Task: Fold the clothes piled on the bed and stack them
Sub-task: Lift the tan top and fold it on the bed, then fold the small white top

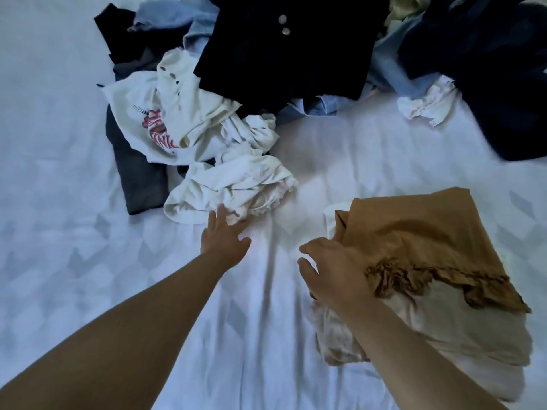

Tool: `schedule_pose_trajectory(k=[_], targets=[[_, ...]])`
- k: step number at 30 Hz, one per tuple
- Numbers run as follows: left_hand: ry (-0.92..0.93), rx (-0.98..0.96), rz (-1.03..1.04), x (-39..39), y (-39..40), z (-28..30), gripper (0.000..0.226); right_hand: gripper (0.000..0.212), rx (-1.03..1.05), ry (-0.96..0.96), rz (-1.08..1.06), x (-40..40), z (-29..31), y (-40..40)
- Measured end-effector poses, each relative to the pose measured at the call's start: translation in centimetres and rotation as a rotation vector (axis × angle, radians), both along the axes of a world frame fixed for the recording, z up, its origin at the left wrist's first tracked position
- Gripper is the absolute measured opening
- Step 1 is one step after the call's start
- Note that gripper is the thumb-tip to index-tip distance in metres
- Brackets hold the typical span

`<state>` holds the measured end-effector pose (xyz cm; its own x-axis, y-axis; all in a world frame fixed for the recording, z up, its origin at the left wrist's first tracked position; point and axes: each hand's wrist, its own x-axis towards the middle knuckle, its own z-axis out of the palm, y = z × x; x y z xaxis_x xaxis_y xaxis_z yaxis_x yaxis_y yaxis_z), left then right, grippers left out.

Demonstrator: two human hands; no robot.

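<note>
A folded tan garment with a frayed edge (420,232) lies on a pale folded piece (444,329) at the right, forming a small stack. My right hand (334,273) rests at the stack's left edge, fingers loosely spread and holding nothing. My left hand (226,235) reaches forward with straight fingers and touches the near edge of a crumpled white garment (233,187). Behind it lies a white shirt with a pink print (165,119). A dark navy garment with buttons (281,45) tops the pile at the back.
The white bed sheet (340,161) is wrinkled between pile and stack. A dark grey garment (139,176) lies at the pile's left. Light blue clothes (387,69), more navy fabric (488,84) and a small white piece (426,102) sit at the back right.
</note>
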<state>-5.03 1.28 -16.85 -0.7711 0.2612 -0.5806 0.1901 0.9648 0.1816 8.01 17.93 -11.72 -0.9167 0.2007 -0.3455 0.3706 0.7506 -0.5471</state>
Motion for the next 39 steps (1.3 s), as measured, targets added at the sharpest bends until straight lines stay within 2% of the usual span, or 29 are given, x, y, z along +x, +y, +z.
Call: schedule_pose_trajectory(k=[3, 6, 8, 9, 11, 13, 16, 17, 19, 20, 21, 25, 27, 31, 33, 34, 36, 37, 39], targets=[[0.027, 0.008, -0.133, 0.1, -1.4, -0.6, 0.053, 0.042, 0.005, -0.038, 0.034, 0.1, -0.1, -0.7], [0.109, 0.291, -0.122, 2.0, -3.3, 0.8, 0.040, 0.029, 0.032, -0.061, 0.068, 0.3, -0.1, -1.7], [0.093, 0.424, 0.008, 4.0, -4.8, 2.6, 0.028, 0.031, 0.025, -0.083, 0.093, 0.4, 0.0, -2.5], [0.040, 0.410, 0.067, 5.0, -5.6, 3.2, 0.022, 0.032, 0.025, -0.105, 0.111, 0.4, 0.1, -3.0], [-0.042, 0.344, 0.092, 7.1, -7.4, 3.7, 0.033, 0.032, 0.038, -0.151, 0.139, 0.6, 0.2, -4.2], [-0.100, 0.275, 0.042, 9.0, -9.5, 3.0, 0.044, 0.030, 0.046, -0.183, 0.160, 0.7, 0.3, -5.5], [-0.251, 0.178, -0.103, 11.3, -12.5, 2.1, 0.040, 0.019, 0.039, -0.195, 0.211, 1.2, 0.3, -7.7], [-0.306, 0.144, -0.160, 11.7, -13.4, 2.1, 0.042, 0.024, 0.044, -0.191, 0.222, 1.4, 0.3, -8.3], [-0.292, 0.113, -0.216, 12.1, -14.5, 2.4, 0.069, 0.033, 0.073, -0.160, 0.219, 1.7, 0.2, -9.4], [-0.212, 0.144, -0.193, 11.9, -14.8, 2.6, 0.080, 0.029, 0.101, -0.130, 0.196, 1.7, 0.0, -9.9], [-0.122, 0.198, -0.140, 11.5, -14.8, 2.8, 0.078, 0.024, 0.130, -0.102, 0.163, 1.5, -0.2, -10.2], [0.189, 0.483, 0.086, 8.9, -13.1, 2.2, 0.040, 0.015, 0.162, 0.087, -0.029, 0.4, -1.3, -10.7], [0.268, 0.583, 0.140, 7.3, -10.9, 2.1, 0.029, 0.023, 0.206, 0.143, -0.153, -0.3, -1.9, -10.6], [0.185, 0.634, 0.214, 4.8, -5.9, 1.6, 0.056, 0.046, 0.123, -0.022, -0.437, -1.4, -3.1, -9.4], [0.057, 0.556, 0.209, 4.1, -4.0, 1.3, 0.070, 0.052, 0.000, -0.093, -0.523, -1.7, -4.0, -8.9], [0.001, 0.456, 0.167, 4.0, -3.3, 1.1, 0.073, 0.052, -0.068, -0.132, -0.563, -1.8, -4.3, -8.8], [-0.050, 0.249, 0.068, 4.0, -3.0, 0.9, 0.063, 0.044, -0.180, -0.194, -0.645, -1.9, -4.6, -8.8], [-0.052, 0.214, 0.067, 4.0, -3.3, 0.9, 0.051, 0.035, -0.237, -0.205, -0.682, -2.0, -4.6, -8.9], [-0.064, 0.298, 0.166, 4.0, -4.7, 1.6, 0.026, 0.013, -0.392, -0.199, -0.760, -2.0, -4.0, -8.9]])
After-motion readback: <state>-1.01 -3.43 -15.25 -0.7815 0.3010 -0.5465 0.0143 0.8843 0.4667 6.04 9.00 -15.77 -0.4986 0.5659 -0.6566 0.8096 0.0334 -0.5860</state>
